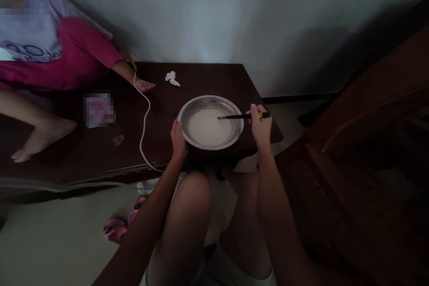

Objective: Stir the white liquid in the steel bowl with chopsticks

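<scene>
Metal bowl [208, 102] at the near edge of the dark wooden desk [217, 78], pale liquid [208, 128] inside. Left hand [178, 139] holds its left rim, fingers curled against the side. Right hand [260, 125] has fingers closed on black chopsticks [234, 116], tips at the liquid's surface. Crumpled white tissue [171, 77] behind bowl, to the left; white cable [145, 125] farther left

The head camera looks forward, down onto the bowl [210, 147].

Left hand [178, 137] grips a metal bowl [205, 102]; right hand [260, 126], a black stick [234, 116].
</scene>
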A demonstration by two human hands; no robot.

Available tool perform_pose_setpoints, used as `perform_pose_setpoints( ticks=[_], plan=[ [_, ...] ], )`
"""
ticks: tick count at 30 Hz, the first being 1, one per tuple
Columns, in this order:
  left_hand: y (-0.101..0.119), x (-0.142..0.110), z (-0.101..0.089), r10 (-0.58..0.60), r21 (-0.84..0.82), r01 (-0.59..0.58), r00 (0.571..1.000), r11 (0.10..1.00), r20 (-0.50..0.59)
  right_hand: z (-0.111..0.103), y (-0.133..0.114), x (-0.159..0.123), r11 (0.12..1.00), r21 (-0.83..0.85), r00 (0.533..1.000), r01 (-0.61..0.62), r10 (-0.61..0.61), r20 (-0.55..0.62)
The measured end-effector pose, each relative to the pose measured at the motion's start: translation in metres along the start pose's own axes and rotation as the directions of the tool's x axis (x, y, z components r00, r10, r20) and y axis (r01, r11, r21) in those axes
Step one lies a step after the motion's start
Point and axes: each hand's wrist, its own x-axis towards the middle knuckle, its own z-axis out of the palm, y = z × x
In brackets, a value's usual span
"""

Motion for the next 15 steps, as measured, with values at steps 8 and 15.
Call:
perform_pose_setpoints(
  ticks=[8, 15],
  plan=[
    [0.0035, -0.0013, 0.0008, -0.013, 0.005, 0.013, 1.0, 1.0, -0.021, 0.0075, -0.0036, -0.0045, 0.997, 0.059, 0.975, 0.039, -0.051, 0.215],
    [0.0023, -0.0006, 0.0022, -0.03, -0.032, 0.029, 0.999, 0.999, -0.022, 0.0012, -0.002, -0.0033, 0.996, 0.056, 0.998, -0.068, 0.068, -0.001]
  ],
)
